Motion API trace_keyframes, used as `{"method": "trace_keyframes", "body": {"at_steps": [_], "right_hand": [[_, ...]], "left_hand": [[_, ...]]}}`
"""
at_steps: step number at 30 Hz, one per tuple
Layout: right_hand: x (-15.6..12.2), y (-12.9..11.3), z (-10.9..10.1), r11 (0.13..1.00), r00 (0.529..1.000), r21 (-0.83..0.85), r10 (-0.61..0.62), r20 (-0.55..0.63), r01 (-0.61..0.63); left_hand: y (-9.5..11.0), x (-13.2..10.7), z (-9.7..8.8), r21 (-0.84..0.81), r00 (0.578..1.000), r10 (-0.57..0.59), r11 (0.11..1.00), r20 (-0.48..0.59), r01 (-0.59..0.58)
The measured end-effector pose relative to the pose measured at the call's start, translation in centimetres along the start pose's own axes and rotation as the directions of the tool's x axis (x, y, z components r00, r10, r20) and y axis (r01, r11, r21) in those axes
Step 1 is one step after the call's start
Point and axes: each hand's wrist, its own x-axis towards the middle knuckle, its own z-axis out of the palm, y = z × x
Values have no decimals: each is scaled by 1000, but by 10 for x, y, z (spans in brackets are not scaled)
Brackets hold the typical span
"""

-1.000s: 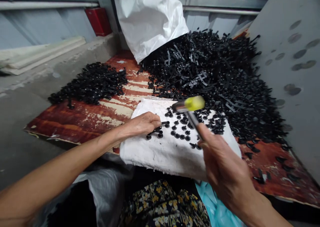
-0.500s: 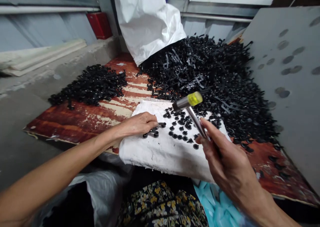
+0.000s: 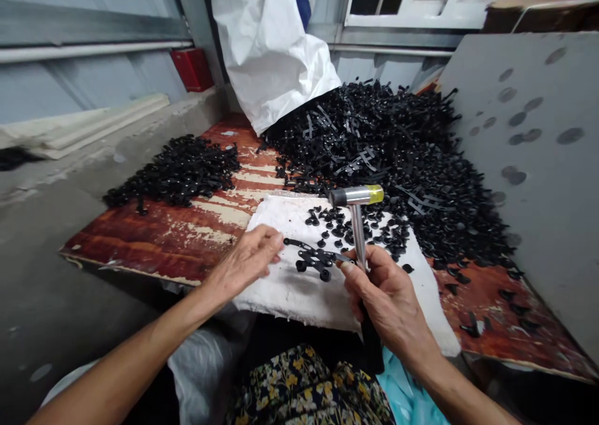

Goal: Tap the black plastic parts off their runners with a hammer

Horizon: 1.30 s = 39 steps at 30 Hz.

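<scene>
Mallet work is what I have in hand, as far as I can judge from how things lie. My right grip (image 3: 381,294) is closed round the steel handle of a short mallet with a yellow-capped head (image 3: 355,195), held upright with the head above the cloth. My left grip (image 3: 246,263) is open, its fingers loosely spread and closed on nothing. Between the two lies a black branched plastic piece (image 3: 314,258) with round studs, on a folded white cloth (image 3: 294,294). Its near end sits just beside my left fingertips (image 3: 279,241), and its far end reaches toward my right hand; I cannot tell whether either hand touches it. As it lies, the position calls for that piece to be held steady on the cloth beneath the mallet head. Loose black studs (image 3: 349,231) are scattered beyond it on the cloth. Behind, a large heap of black plastic pieces (image 3: 374,144) spills out by a white woven sack (image 3: 266,44). A smaller heap of black pieces (image 3: 178,169) sits on a peeling red-brown board (image 3: 140,244), and a grey panel with round marks (image 3: 528,144) leans at the right.
</scene>
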Motion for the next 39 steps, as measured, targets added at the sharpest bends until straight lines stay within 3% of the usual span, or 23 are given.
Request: {"method": "trace_keyframes", "body": {"at_steps": [3, 8, 12, 15, 20, 39], "right_hand": [[-5, 6, 4, 998, 998, -19, -54, -33, 53], [-11, 10, 19, 993, 992, -30, -113, 49, 114], [-15, 7, 14, 994, 992, -40, -96, 84, 100], [-20, 9, -2, 999, 1000, -40, -20, -4, 20], [-31, 18, -23, 996, 981, 50, 80, -174, -73], [-34, 33, -28, 984, 977, 136, 140, -160, -119]], "left_hand": [[-2, -8, 7, -26, 995, 12, 1000, 95, -9], [14, -5, 21, 79, 984, 116, 989, 136, -127], [23, 8, 24, 0, 976, 62, 998, 208, -64], [23, 23, 20, 58, 956, -22, 998, 294, 5], [23, 46, 16, 78, 899, -4, 996, 437, -34], [21, 56, 18, 152, 875, 0, 985, 485, -84]]}}
